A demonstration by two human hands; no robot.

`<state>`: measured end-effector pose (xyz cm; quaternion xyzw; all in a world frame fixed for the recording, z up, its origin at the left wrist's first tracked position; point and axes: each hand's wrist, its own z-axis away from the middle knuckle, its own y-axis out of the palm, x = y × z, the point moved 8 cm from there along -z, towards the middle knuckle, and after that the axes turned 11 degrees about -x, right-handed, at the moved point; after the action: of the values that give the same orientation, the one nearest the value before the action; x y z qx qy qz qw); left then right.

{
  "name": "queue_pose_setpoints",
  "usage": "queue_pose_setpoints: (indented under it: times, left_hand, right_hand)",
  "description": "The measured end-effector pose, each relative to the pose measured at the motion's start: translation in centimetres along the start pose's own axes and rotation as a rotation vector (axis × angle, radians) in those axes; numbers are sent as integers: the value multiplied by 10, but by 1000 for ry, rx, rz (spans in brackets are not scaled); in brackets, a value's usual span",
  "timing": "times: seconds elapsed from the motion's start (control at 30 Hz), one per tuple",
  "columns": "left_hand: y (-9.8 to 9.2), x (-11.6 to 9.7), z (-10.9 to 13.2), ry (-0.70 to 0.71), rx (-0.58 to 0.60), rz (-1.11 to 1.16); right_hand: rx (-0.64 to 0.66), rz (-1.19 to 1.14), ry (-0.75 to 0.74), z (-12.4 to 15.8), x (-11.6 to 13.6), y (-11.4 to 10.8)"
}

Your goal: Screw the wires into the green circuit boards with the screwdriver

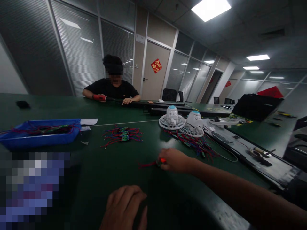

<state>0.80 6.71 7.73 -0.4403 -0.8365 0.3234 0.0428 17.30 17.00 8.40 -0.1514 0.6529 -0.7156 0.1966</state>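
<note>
My right hand [174,160] reaches over the green table with its fingers closed on a small circuit board [157,164]. Red wires [146,165] trail from the board to the left, and an orange-red spot glows at the fingers. Most of the board is hidden by the hand. My left hand [124,207] is low in the view, its fingers curved and its thumb apart, with nothing visible in it. Beyond the hands lies a neat row of wired circuit boards [124,134]. To the right is a loose heap of similar wired boards [192,143].
A blue tray [40,142] of wired boards stands at left. White fan units [172,121] sit behind the heap, near a long panel with loose parts [254,156]. Across the table a person [112,86] sits, one hand in a red glove. A blurred patch covers the lower left.
</note>
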Motion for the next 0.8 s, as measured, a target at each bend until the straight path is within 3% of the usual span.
queue_pose_setpoints:
  times: [0.1, 0.2, 0.27, 0.47, 0.57, 0.67, 0.8]
  left_hand:
    - [-6, 2, -3, -50, -3, -39]
    - [-5, 2, -3, -92, 48, -17]
    - [-4, 0, -2, -107, 54, 22]
    - [6, -5, 2, -107, 111, 112]
    - [7, -3, 3, -103, 102, 59]
    - [7, -3, 4, -56, 86, 25]
    - [6, -4, 3, -2, 90, 21]
  right_hand:
    - [-16, -79, -180, 15, 63, 1]
    - [-39, -82, -206, 20, 78, 1]
    - [-58, -41, -139, 16, 56, 2]
    - [-76, 174, 272, 4, -80, 1]
    - [-70, 235, 408, 9, -125, -5]
    - [-63, 252, 452, 13, -135, -7]
    - [-64, 210, 384, 14, -98, 0]
